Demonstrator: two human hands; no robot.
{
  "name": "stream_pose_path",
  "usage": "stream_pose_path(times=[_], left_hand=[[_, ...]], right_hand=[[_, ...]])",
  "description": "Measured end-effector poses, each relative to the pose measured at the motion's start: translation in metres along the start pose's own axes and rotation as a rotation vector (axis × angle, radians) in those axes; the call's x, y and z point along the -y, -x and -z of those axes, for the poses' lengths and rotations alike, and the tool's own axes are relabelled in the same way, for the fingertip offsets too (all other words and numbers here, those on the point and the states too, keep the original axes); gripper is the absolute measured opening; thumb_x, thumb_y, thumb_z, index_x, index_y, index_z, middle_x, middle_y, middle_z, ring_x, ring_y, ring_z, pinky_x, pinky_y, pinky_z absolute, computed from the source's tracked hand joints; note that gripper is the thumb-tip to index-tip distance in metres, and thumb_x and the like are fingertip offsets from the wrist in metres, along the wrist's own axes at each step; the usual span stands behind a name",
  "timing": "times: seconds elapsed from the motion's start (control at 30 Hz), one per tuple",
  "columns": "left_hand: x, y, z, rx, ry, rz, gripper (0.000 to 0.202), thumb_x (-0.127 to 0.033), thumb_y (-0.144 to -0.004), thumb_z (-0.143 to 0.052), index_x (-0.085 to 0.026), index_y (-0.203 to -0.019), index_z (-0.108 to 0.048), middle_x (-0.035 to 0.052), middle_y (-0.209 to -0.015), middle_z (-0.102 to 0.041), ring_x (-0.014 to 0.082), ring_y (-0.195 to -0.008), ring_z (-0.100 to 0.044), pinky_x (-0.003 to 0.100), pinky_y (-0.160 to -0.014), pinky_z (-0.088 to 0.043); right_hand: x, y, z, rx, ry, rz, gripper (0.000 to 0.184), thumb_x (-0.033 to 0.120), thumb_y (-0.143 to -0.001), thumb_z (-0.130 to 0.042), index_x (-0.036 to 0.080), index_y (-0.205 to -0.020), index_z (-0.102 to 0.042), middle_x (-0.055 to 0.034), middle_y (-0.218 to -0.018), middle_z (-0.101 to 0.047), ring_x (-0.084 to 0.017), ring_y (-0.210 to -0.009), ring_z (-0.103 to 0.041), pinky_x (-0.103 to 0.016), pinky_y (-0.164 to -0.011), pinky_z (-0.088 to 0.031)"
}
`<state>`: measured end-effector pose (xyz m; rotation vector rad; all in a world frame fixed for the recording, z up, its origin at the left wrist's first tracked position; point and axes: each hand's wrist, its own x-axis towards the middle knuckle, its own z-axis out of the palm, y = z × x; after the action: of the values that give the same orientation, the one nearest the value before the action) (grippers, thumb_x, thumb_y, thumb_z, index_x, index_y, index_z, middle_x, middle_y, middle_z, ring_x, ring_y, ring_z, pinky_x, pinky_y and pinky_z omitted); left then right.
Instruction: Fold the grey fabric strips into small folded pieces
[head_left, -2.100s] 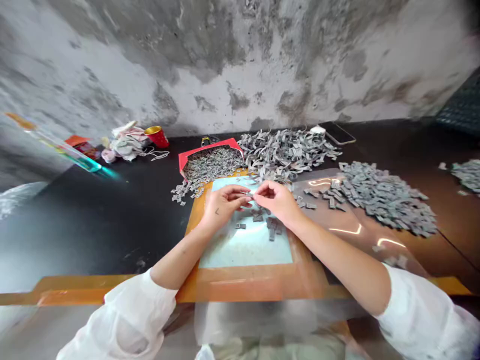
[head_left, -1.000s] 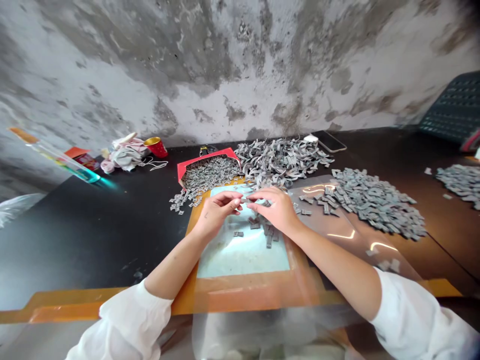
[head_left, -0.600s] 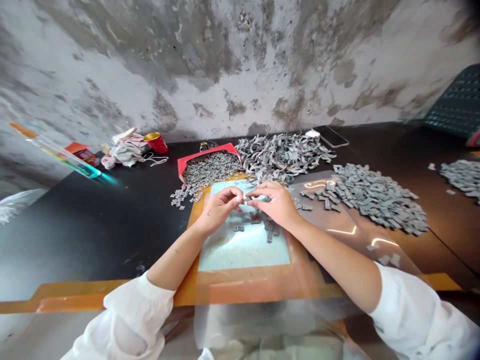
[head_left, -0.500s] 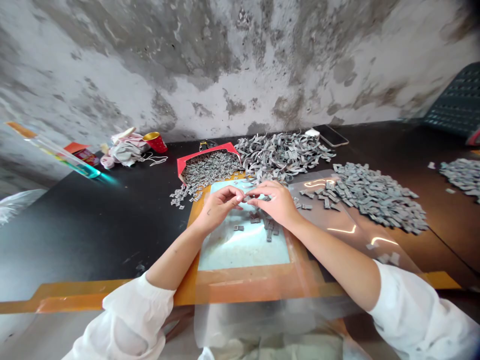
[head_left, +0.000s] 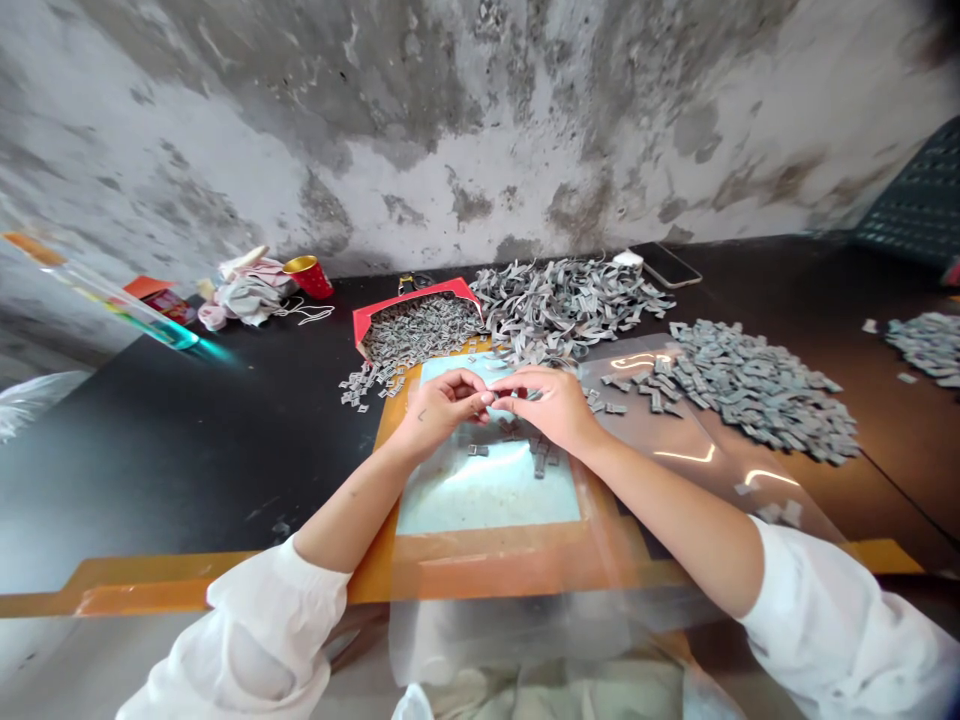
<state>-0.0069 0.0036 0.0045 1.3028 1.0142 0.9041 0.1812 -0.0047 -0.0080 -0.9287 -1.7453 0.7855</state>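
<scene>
Over a pale blue sheet (head_left: 487, 500), my left hand (head_left: 448, 410) and my right hand (head_left: 551, 405) meet fingertip to fingertip. Both are closed in a pinch on a small grey strap piece (head_left: 493, 396), mostly hidden by the fingers; whether a buckle is on it I cannot make out. Below the hands lie one loose grey piece (head_left: 478, 451) and a few more grey pieces (head_left: 541, 458). Beyond them, a red box (head_left: 364, 322) lies with small grey buckles (head_left: 424, 328) spilling from its open side. Cut grey straps (head_left: 570, 300) are heaped beside it.
On the right, a large pile of short grey pieces (head_left: 765, 385) spreads beside a clear plastic sheet (head_left: 637, 440). A phone (head_left: 671, 266) lies at the back. Bundled cloth (head_left: 251, 290) and a red cup (head_left: 309, 278) stand back left. A stained wall (head_left: 450, 130) rises behind the black table (head_left: 225, 430).
My fingertips have drawn closer together around the small piece, covering more of it. Both hands stay at nearly the same place; the view has shifted slightly.
</scene>
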Motion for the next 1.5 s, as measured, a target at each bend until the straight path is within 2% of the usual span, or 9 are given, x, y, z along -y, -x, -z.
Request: stream_pose_path(times=[0.13, 0.4, 0.5, 0.63, 0.77, 0.93, 1.2, 1.4, 1.5], left_hand=[[0.0, 0.0, 0.001, 0.005, 0.012, 0.014, 0.034, -0.032, -0.063, -0.083, -0.015, -0.079, -0.058, -0.0029, -0.062, -0.062, 0.0085, -0.054, -0.061, 0.019, -0.055, -0.052], [0.003, -0.002, -0.001, -0.006, -0.005, -0.06, 0.035, -0.035, -0.064, -0.082, -0.016, -0.08, -0.056, -0.0037, -0.062, -0.06, 0.0081, -0.049, -0.056, 0.021, -0.051, -0.05], [0.005, -0.004, -0.001, -0.033, -0.081, -0.116, 0.033, -0.037, -0.066, -0.08, -0.016, -0.079, -0.059, -0.0011, -0.068, -0.062, 0.0099, -0.055, -0.058, 0.022, -0.054, -0.049], [0.009, -0.005, 0.003, -0.053, -0.218, -0.189, 0.029, -0.042, -0.074, -0.073, -0.015, -0.082, -0.065, 0.0031, -0.078, -0.066, 0.0135, -0.07, -0.061, 0.024, -0.067, -0.049], [0.014, -0.007, 0.007, 0.002, -0.296, -0.179, 0.031, -0.047, -0.082, -0.063, -0.016, -0.087, -0.066, 0.0036, -0.08, -0.066, 0.0146, -0.071, -0.061, 0.026, -0.069, -0.049], [0.013, -0.005, 0.005, 0.06, -0.333, -0.324, 0.032, -0.043, -0.081, -0.066, -0.02, -0.103, -0.064, 0.0085, -0.11, -0.064, 0.0214, -0.105, -0.059, 0.033, -0.092, -0.046], [0.001, 0.006, 0.007, -0.084, -0.681, -0.506, 0.02, -0.038, -0.082, -0.067, -0.022, -0.092, -0.072, 0.0055, -0.09, -0.072, 0.0203, -0.086, -0.063, 0.031, -0.08, -0.048], [-0.002, 0.01, 0.005, -0.117, -0.669, -0.565, 0.019, -0.038, -0.083, -0.066, -0.022, -0.091, -0.075, 0.0065, -0.086, -0.071, 0.0187, -0.079, -0.063, 0.028, -0.069, -0.048], [-0.004, 0.009, 0.004, -0.13, -0.671, -0.571, 0.023, -0.037, -0.082, -0.067, -0.023, -0.099, -0.074, 0.0063, -0.088, -0.071, 0.0188, -0.081, -0.064, 0.029, -0.074, -0.049]], right_hand=[[0.0, 0.0, 0.0, 0.01, 0.012, 0.02, 0.015, 0.022, -0.076, -0.075, 0.025, -0.091, -0.077, -0.0012, -0.087, -0.073, -0.014, -0.073, -0.063, -0.026, -0.07, -0.05], [0.001, -0.001, -0.002, -0.008, 0.243, 0.13, 0.013, 0.024, -0.072, -0.079, 0.026, -0.085, -0.077, -0.0024, -0.082, -0.071, -0.017, -0.079, -0.062, -0.031, -0.076, -0.048], [0.005, 0.0, -0.003, 0.024, 0.155, 0.061, 0.012, 0.021, -0.074, -0.076, 0.025, -0.085, -0.076, -0.0013, -0.083, -0.072, -0.016, -0.078, -0.064, -0.028, -0.073, -0.048], [0.007, 0.0, -0.003, 0.067, 0.0, -0.059, 0.015, 0.028, -0.079, -0.07, 0.023, -0.092, -0.074, -0.0017, -0.089, -0.073, -0.014, -0.075, -0.063, -0.027, -0.07, -0.049], [0.003, -0.001, -0.003, 0.055, -0.139, -0.14, 0.021, 0.028, -0.083, -0.064, 0.02, -0.101, -0.07, -0.0034, -0.09, -0.072, -0.015, -0.079, -0.064, -0.029, -0.075, -0.051], [0.0, -0.002, -0.004, 0.079, -0.24, -0.181, 0.03, 0.026, -0.08, -0.065, 0.02, -0.11, -0.063, -0.0022, -0.086, -0.069, -0.014, -0.078, -0.063, -0.028, -0.075, -0.05], [0.004, -0.003, -0.003, 0.065, -0.25, -0.208, 0.034, 0.023, -0.079, -0.064, 0.021, -0.111, -0.057, -0.0002, -0.08, -0.065, -0.013, -0.07, -0.059, -0.027, -0.066, -0.048], [-0.002, -0.003, -0.001, 0.027, -0.155, -0.178, 0.03, 0.02, -0.077, -0.062, 0.02, -0.106, -0.057, 0.0006, -0.078, -0.061, -0.013, -0.07, -0.057, -0.027, -0.067, -0.046], [-0.003, -0.003, -0.001, 0.019, -0.185, -0.179, 0.028, 0.021, -0.076, -0.062, 0.02, -0.104, -0.056, 0.0014, -0.076, -0.059, -0.012, -0.068, -0.056, -0.026, -0.066, -0.046]])
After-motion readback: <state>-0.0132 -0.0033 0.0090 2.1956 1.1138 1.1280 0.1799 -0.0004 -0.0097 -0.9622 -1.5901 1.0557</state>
